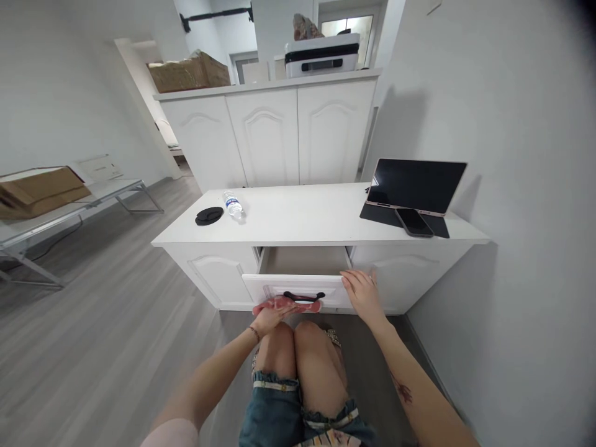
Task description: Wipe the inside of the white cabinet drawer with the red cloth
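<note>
The left hand [267, 320] has its grip closed on the pink cloth [288, 305] at the lower edge of the open drawer [298, 287]; its fingers are hidden. The right hand [362, 293] lies released on the drawer's top right corner. The bench [302, 217] hides most of the drawer's inside.

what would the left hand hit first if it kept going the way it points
The left hand, holding a crumpled pink cloth, points at the white drawer front; it would likely meet that, by the black handle.
</note>
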`<state>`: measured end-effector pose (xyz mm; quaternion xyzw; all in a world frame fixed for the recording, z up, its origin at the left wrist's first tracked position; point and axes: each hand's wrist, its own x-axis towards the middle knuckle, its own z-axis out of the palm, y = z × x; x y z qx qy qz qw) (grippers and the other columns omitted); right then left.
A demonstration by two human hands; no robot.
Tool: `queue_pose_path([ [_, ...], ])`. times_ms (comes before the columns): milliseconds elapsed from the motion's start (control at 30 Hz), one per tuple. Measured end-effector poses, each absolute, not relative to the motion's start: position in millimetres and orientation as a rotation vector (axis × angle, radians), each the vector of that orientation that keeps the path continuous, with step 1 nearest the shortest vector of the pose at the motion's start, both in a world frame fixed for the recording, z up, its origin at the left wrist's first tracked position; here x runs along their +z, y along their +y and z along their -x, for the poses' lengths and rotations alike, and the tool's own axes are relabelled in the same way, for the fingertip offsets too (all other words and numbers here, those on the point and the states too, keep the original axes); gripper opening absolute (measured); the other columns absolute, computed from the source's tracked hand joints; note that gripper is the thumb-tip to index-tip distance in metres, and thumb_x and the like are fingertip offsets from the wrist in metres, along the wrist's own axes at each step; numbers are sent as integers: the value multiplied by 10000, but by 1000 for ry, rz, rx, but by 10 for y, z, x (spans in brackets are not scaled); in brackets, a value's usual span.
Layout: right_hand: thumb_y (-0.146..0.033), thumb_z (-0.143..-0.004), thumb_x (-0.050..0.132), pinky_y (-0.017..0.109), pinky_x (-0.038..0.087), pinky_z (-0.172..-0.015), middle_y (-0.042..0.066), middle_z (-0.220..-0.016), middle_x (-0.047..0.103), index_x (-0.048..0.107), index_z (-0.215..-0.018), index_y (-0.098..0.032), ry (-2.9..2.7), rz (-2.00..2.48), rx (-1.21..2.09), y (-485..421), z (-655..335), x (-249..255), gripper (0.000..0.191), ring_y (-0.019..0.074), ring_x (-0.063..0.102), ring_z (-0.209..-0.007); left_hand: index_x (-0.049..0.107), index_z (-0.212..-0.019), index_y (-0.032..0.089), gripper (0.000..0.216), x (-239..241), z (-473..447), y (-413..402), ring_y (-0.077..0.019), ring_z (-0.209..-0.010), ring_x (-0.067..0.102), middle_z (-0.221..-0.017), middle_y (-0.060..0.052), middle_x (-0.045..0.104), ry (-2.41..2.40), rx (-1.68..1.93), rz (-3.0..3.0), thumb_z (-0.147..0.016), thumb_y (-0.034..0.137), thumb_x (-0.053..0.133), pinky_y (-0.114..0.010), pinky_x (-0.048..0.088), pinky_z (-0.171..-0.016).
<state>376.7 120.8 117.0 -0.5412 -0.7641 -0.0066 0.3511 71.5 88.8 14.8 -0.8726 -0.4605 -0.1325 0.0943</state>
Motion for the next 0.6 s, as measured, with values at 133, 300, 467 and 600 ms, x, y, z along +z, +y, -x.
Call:
queue_pose_path([
  [133, -412, -950, 315, 563, 187, -1059, 71, -1089, 667, 649, -1058, -232, -1963, 1397, -19, 1212, -3758, 1158, 394, 245, 551, -1079, 580, -1208, 282, 570, 270, -311, 822, -94, -1152, 532, -1227, 64, 626, -1286, -285, 2697, -815, 1, 278, -211, 338, -992],
  [300, -422, -946, 320, 562, 188, -1060, 72, -1106, 665, 649, -1059, -235, -1948, 1386, -22, 1231, -3755, 1136, 395, 247, 552, -1088, 470, -1324, 311, 608, 465, 66, 731, -140, -1240, 461, -1318, 39, 559, -1426, -181, 2585, -834, 9, 274, -330, 267, -1076],
  [467, -437, -947, 296, 572, 192, -1060, 78, -1113, 667, 651, -1060, -228, -1928, 1392, 0, 1237, -3753, 1145, 427, 244, 567, -1073, 450, -1337, 325, 582, 650, 13, 721, -176, -1288, 408, -1318, -2, 561, -1541, -93, 2480, -844, 38, 339, -430, 225, -1111],
  [600, -445, -944, 283, 570, 209, -1059, 84, -1125, 666, 639, -1084, -222, -1914, 1392, 35, 1232, -3758, 1158, 443, 244, 577, -1067, 419, -1362, 292, 659, 785, -342, 749, -239, -1363, 277, -1400, -49, 472, -1620, -191, 2386, -787, -18, 339, -515, 225, -1093],
])
